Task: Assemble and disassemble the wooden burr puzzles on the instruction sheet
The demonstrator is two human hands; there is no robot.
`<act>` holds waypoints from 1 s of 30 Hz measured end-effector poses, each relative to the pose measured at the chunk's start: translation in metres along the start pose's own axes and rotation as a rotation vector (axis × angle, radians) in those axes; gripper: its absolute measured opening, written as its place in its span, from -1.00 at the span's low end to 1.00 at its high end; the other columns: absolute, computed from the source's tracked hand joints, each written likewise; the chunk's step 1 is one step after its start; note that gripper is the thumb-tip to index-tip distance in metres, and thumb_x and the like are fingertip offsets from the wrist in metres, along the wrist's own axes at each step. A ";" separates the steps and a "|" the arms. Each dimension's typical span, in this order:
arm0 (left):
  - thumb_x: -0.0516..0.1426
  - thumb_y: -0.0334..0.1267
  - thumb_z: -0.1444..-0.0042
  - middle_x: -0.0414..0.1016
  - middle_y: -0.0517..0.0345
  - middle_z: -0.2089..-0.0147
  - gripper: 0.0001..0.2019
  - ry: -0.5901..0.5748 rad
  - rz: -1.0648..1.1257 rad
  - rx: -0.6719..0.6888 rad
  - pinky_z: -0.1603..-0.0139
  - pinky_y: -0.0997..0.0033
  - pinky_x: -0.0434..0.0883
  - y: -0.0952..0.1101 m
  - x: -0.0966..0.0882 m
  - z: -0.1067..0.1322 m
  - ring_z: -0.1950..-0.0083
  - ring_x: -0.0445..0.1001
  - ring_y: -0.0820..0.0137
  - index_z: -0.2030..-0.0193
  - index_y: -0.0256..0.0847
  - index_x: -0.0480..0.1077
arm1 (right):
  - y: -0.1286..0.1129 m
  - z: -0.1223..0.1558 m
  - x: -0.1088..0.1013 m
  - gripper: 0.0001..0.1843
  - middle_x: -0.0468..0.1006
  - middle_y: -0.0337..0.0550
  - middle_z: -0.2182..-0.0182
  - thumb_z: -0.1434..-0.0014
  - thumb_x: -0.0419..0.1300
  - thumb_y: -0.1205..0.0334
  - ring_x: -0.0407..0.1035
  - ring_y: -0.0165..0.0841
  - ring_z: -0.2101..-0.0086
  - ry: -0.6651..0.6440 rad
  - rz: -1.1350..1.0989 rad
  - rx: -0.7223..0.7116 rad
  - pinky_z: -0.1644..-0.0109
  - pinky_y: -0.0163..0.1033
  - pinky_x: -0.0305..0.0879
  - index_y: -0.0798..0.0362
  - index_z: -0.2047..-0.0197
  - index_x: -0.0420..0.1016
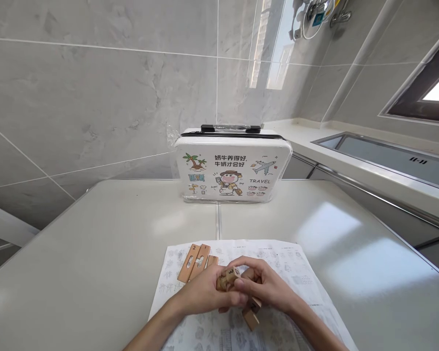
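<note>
Both hands meet over a printed sheet and grip a small cluster of wooden puzzle pieces (231, 277), the top one marked "3". My left hand (205, 291) wraps its fingers round the near left side of the cluster. On the other side, my right hand (265, 283) is curled with thumb and fingers on the same pieces. How they fit together is partly hidden by the fingers. Just below the right hand lies a loose wooden block (250, 320), beside another numbered block (255, 305). Beyond the left hand are flat slotted wooden pieces marked "2" (189, 263) and "1" (200, 262), plus a partly covered third (212, 261).
The printed instruction sheet (292, 263) lies on a pale folding table (106, 234) with a centre seam. At the back stands a white cartoon-printed case (230, 168) in plastic wrap, near a tiled wall (131, 97). A counter with an inset glass-topped panel (388, 151) runs along the right.
</note>
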State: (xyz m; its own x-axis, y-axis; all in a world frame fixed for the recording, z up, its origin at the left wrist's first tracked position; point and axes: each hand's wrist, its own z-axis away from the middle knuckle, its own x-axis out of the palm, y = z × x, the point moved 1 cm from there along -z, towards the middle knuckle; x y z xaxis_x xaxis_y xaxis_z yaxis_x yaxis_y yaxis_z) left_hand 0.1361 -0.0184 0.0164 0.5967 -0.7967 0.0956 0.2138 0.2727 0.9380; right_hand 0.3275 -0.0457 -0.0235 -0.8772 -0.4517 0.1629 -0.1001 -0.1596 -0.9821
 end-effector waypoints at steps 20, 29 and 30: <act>0.02 0.28 -0.39 0.33 0.36 0.49 -0.54 0.225 0.270 0.117 0.69 0.56 -0.07 -0.001 -0.001 0.000 0.69 0.11 0.58 0.10 -0.13 0.31 | -0.004 -0.002 -0.010 -0.63 0.00 -0.55 0.75 -0.33 0.33 -0.08 -0.29 -0.56 0.68 0.312 -0.603 -0.106 0.57 -0.33 -0.21 0.10 0.16 0.64; -0.01 0.00 -0.45 0.35 0.12 0.22 -0.63 0.293 0.449 0.256 0.25 0.41 0.27 -0.009 -0.009 -0.007 0.35 0.21 0.45 -0.04 -0.25 0.42 | -0.003 -0.004 -0.011 -0.61 0.12 -0.52 0.68 -0.29 0.37 -0.11 -0.32 -0.64 0.71 0.348 -0.588 -0.091 0.61 -0.34 -0.29 0.09 0.20 0.60; 0.01 -0.04 -0.44 0.38 0.10 0.20 -0.67 0.293 0.428 0.261 0.20 0.39 0.28 -0.009 -0.009 -0.006 0.32 0.23 0.43 -0.01 -0.25 0.43 | -0.003 -0.004 -0.011 -0.61 0.12 -0.52 0.68 -0.29 0.37 -0.12 -0.34 -0.65 0.72 0.354 -0.576 -0.083 0.61 -0.34 -0.31 0.09 0.25 0.58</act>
State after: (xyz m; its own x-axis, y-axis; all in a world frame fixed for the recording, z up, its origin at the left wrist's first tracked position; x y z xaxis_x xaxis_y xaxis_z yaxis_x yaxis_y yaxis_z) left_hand 0.1335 -0.0102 0.0046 0.7850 -0.4520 0.4236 -0.2698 0.3660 0.8906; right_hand 0.3353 -0.0365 -0.0226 -0.7722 0.0021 0.6353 -0.6209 -0.2145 -0.7540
